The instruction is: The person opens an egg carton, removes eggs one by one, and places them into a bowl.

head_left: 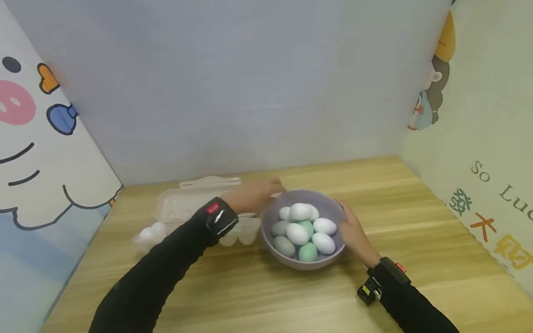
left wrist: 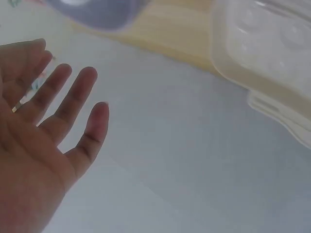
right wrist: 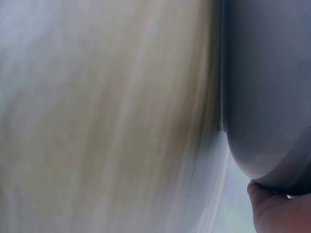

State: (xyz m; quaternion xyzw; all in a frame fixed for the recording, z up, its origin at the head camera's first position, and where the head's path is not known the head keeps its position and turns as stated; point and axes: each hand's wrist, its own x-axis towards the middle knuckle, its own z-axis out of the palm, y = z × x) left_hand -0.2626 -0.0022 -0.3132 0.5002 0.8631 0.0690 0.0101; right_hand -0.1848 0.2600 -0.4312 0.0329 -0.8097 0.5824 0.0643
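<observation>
A grey-purple bowl (head_left: 272, 249) heaped with white, grey and pale green eggs (head_left: 297, 234) stands on the wooden table. My right hand (head_left: 353, 230) grips its right rim; the right wrist view has the thumb (right wrist: 272, 208) against the rim of the bowl (right wrist: 272, 87). Blurred in the head view, my left hand (head_left: 255, 194) is at the bowl's upper left rim, over the clear egg carton (head_left: 176, 203). From the left wrist, that hand (left wrist: 53, 131) has spread, loosely bent fingers and holds nothing.
Left of the carton, white eggs (head_left: 153, 232) sit in a small clear holder, partly behind my left sleeve. A pale wall (head_left: 258, 92) rises behind the table (head_left: 233, 296), with printed panels on both sides.
</observation>
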